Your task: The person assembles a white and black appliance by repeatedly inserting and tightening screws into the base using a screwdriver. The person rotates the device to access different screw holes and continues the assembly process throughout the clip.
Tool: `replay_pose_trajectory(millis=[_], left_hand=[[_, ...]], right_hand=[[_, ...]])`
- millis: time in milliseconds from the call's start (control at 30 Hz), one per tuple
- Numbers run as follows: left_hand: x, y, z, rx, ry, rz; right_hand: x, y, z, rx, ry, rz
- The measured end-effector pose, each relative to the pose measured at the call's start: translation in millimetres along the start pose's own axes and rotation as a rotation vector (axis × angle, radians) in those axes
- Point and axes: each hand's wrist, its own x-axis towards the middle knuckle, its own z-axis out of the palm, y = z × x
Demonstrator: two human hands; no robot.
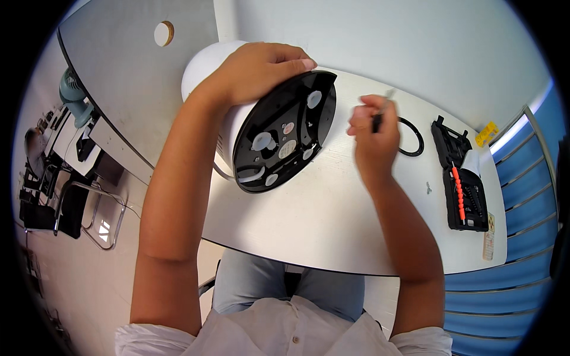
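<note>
A white rounded appliance (205, 65) lies tipped on the table, its black underside (297, 124) turned toward me. Pale round feet, labels and recesses show on that underside. My left hand (258, 68) is closed over the appliance's upper side, fingertips at the rim of the base. To the right of it, in the air above the table, my right hand (377, 127) is closed around a small tool (377, 122) with a dark grip. Its thin pale tip points up and away; motion blurs it, so its exact kind is unclear. The tool is apart from the appliance.
A black ring (420, 142) lies on the white table (309, 219) beyond my right hand. Small screws (428, 188) lie nearer me. At the right are an open black tool case (451, 207) with an orange flexible shaft (458, 193) and a yellow packet (486, 134).
</note>
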Motion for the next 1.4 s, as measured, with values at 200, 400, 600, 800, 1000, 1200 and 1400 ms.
replay_pose_trajectory(millis=[200, 400, 600, 800, 1000, 1200, 1400], left_hand=[[-0.2, -0.8, -2.3, 0.039, 0.0, 0.05], [-5.0, -1.3, -2.8, 0.026, 0.014, 0.111], [-8.1, -3.0, -4.9, -0.028, -0.016, 0.128], [-9.4, -2.8, -2.9, -0.111, -0.013, 0.074], [-8.3, -2.0, -2.6, -0.123, -0.013, 0.08], [-8.4, -5.4, -2.9, -0.108, -0.002, 0.101], [-8.4, -6.7, 0.0, -0.106, 0.042, 0.111]], right_hand=[[-12.5, -12.1, -38.7, -0.107, -0.538, 0.491], [-35.6, -1.6, -37.1, -0.412, -0.587, 0.317], [-41.6, 3.4, -40.9, -0.626, -0.499, 0.008], [-43.5, 1.4, -37.2, -0.622, -0.531, -0.009], [-45.8, 1.6, -32.5, -0.643, -0.541, 0.005], [-46.0, 0.2, -31.6, -0.657, -0.53, -0.002], [-46.0, 4.1, -31.3, -0.645, -0.513, -0.033]])
